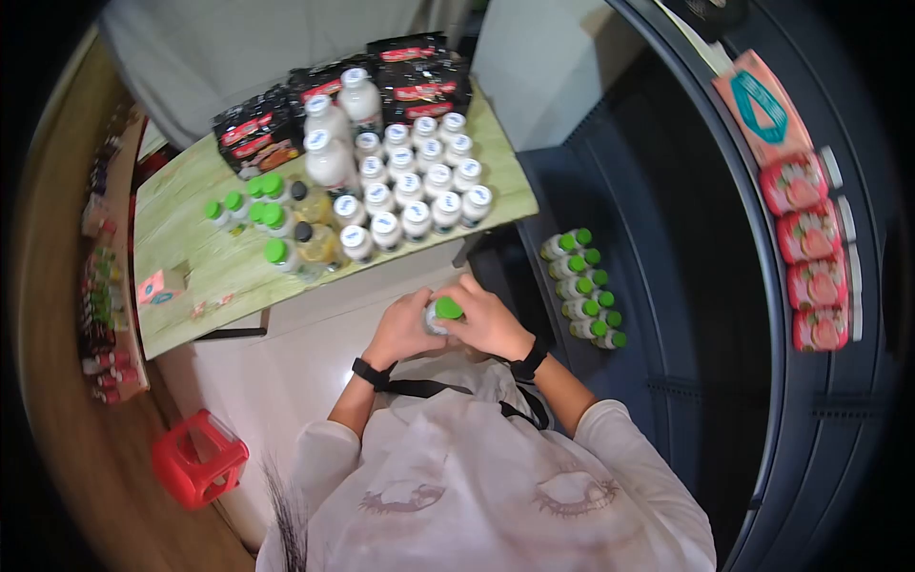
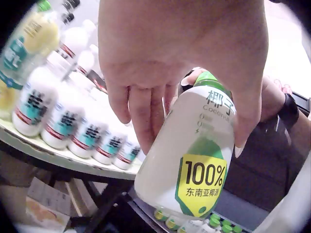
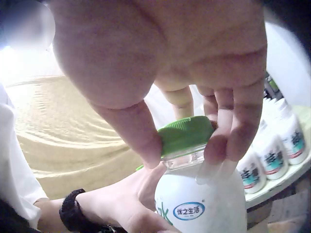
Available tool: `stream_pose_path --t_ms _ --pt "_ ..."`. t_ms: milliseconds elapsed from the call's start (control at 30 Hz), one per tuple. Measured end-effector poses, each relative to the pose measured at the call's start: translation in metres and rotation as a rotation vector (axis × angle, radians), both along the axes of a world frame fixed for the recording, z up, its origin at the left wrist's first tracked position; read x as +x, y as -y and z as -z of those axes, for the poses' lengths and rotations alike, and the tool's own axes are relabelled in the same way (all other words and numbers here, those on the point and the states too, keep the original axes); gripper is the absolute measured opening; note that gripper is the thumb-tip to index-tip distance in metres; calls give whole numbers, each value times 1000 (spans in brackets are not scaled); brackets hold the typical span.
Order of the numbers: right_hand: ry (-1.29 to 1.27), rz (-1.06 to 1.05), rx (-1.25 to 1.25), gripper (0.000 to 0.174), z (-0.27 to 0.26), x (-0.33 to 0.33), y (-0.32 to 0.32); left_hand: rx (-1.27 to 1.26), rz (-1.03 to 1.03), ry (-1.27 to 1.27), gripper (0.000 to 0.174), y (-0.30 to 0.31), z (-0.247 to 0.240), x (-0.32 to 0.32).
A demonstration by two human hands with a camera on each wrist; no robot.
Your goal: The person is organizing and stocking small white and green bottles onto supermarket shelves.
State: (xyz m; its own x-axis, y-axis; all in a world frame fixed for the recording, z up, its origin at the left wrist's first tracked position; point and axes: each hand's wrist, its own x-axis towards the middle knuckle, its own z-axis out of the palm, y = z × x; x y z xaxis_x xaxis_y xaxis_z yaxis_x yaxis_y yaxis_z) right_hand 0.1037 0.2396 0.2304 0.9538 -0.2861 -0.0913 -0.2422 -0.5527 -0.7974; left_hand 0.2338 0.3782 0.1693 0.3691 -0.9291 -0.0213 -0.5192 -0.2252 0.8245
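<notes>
A coconut water bottle (image 2: 167, 150) with a white body, a yellow "100%" label and a green cap (image 3: 187, 133) is held between both hands, in front of the body and away from the table. My left hand (image 1: 402, 329) grips the bottle's body; in the left wrist view the thumb lies on one side and the fingers on the other. From above, my right hand (image 1: 488, 322) pinches the cap between thumb and fingers, as the right wrist view shows. The bottle leans in the left wrist view.
On the green table (image 1: 181, 229) stand rows of small white bottles (image 1: 410, 188), larger white bottles (image 1: 329, 162), green-capped bottles (image 1: 276, 253) and black packs (image 1: 253, 133). More green-capped bottles (image 1: 581, 286) fill a dark shelf at right, near pink-labelled bottles (image 1: 805, 238). A red basket (image 1: 200, 458) lies on the floor.
</notes>
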Motion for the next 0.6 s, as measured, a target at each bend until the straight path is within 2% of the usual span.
stream_pose_path --t_ms 233,367,400,600 --pt "21 255 -29 38 15 -123 50 4 288 -26 54 84 15 -89" --pt "70 362 -120 40 49 -188 67 46 412 -9 55 116 20 -140" --pt "43 399 -49 41 48 -202 69 65 431 2 55 122 23 -153" --pt "-4 519 18 40 78 -277 84 140 524 8 63 155 55 -226"
